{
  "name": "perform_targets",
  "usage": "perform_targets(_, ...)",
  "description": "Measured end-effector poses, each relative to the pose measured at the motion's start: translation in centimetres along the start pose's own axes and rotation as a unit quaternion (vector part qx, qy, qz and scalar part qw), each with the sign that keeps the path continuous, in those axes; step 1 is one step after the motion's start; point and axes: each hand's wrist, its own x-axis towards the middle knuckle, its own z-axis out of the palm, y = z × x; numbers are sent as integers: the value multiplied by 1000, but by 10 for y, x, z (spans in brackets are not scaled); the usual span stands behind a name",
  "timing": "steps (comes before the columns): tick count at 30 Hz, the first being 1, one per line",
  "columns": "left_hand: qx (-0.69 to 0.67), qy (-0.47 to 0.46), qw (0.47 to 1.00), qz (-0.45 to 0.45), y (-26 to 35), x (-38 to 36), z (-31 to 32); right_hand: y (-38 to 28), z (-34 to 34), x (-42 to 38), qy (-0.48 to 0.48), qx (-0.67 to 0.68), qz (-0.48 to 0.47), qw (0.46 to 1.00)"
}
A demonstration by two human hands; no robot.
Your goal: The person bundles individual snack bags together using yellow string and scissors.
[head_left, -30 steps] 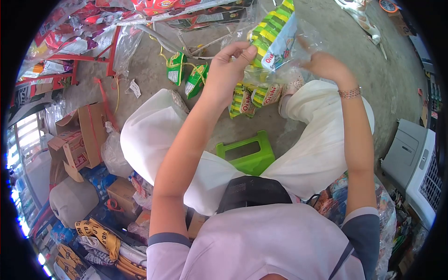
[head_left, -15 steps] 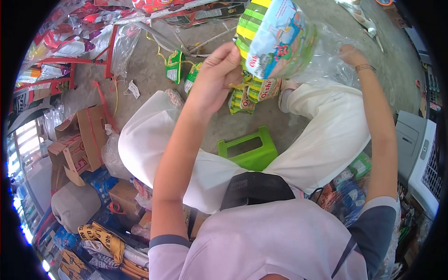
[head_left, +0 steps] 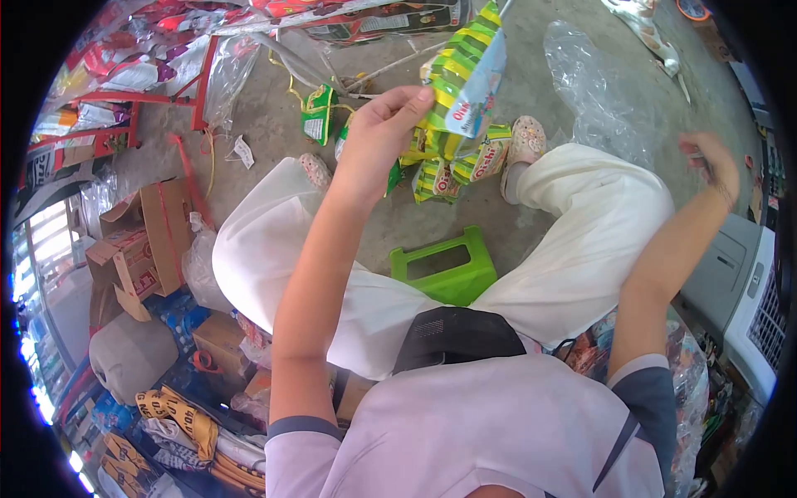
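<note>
My left hand [head_left: 388, 124] pinches the edge of a green-and-yellow striped snack bag [head_left: 466, 79] with a blue panel, held up in front of me and turned partly edge-on. Below it, smaller striped Oishi snack packs [head_left: 436, 178] hang or lie in a bunch near my shoe. Off to the right, my right hand [head_left: 711, 162] is raised with nothing in it, its fingers apart and slightly blurred. A crumpled clear plastic bag [head_left: 591, 95] lies on the floor between the two hands.
Between my legs stands a green plastic stool [head_left: 444, 266]. Green packs on a yellow string [head_left: 318, 114] lie beside a metal rack [head_left: 199, 91]. Cardboard boxes [head_left: 166, 232] are at left, a grey-and-white crate [head_left: 730, 274] at right. A cat [head_left: 643, 33] lies at the upper right.
My right hand has let go of the clear plastic bag and swung right and down; the plastic now lies on the floor. The snack bag in my left hand has turned edge-on.
</note>
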Motion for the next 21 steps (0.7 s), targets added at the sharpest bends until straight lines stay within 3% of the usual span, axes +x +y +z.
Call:
perform_targets(1, 10, 5, 1000, 10, 2, -1, 3, -19, -1, -24, 12, -37, -19, 999)
perform_targets(2, 21, 7, 1000, 18, 6, -2, 6, -28, 10, -33, 59, 12, -201, 978)
perform_targets(3, 33, 8, 999, 25, 7, -2, 8, -38, 25, -43, 104, 61, -373, 920)
perform_targets(4, 65, 10, 997, 46, 3, 0, 7, -73, 50, -73, 126, 131, -460, 869)
perform_targets(6, 129, 12, 987, 91, -8, 7, 6, -123, 89, -103, 73, 194, -516, 831)
perform_targets(9, 133, 8, 988, 84, -9, 6, 9, -176, 146, -123, -78, 277, -448, 847)
perform_targets(11, 163, 29, 982, 91, -13, 5, 14, -199, 173, -124, -182, 258, -353, 881)
perform_targets(14, 217, 58, 968, 108, -18, 0, 26, -212, 195, -142, -252, 165, -314, 900)
perform_targets(17, 273, 59, 951, 136, -24, -3, 35, -213, 208, -145, -168, 95, -454, 870)
perform_targets(21, 311, 48, 935, 164, -32, -2, 37, -216, 209, -137, -195, 112, -512, 829)
